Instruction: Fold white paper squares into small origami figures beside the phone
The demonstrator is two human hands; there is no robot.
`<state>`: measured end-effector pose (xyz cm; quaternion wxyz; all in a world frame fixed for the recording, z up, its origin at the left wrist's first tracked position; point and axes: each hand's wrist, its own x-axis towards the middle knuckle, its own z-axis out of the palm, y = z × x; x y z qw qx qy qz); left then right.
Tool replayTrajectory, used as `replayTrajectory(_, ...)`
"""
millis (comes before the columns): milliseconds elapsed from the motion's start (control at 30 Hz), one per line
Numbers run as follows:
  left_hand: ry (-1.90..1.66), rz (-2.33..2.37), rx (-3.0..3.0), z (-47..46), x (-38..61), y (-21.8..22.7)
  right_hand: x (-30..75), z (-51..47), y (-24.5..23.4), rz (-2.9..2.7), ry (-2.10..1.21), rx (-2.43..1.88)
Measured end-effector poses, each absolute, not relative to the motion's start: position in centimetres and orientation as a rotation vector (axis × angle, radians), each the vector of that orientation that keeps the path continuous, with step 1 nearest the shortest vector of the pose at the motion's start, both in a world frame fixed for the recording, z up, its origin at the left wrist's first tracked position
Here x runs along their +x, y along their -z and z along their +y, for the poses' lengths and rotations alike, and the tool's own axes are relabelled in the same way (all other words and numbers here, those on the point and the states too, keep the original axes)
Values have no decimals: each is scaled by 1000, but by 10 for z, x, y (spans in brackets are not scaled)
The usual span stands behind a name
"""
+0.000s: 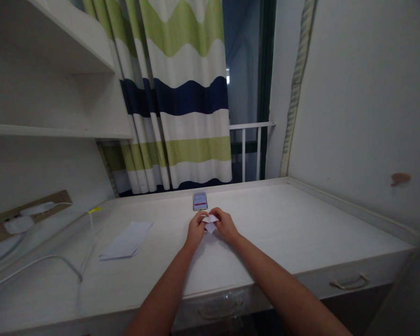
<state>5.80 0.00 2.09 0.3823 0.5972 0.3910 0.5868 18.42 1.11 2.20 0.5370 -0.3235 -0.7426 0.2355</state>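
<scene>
Your forearms (168, 289) are reaching out from the bottom of the view across the white wood-grain worktop (283, 224). Your left hand (196, 229) and right hand (226, 224) are closing narrowly from either side, both holding a small piece of folded white paper (210, 222) between them, just above the worktop or resting on it; you cannot tell which from this view. Just beyond your hands, a smartphone (200, 201) is lying with its lit screen facing up, near the worktop's far edge. Off to your left, a loose stack of white paper (127, 240) is sitting on the worktop, and a white cable (38, 263) is trailing across that side, below a wall-mounted power socket panel (28, 217). A striped curtain (182, 93) is hanging behind the far edge, beside a white shelf (56, 135).
</scene>
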Motion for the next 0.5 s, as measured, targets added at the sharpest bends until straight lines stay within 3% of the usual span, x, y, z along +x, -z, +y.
replayTrajectory(500, -1328, 792, 1249, -5, 50, -31, 186, 19, -19, -1665, -786, -615)
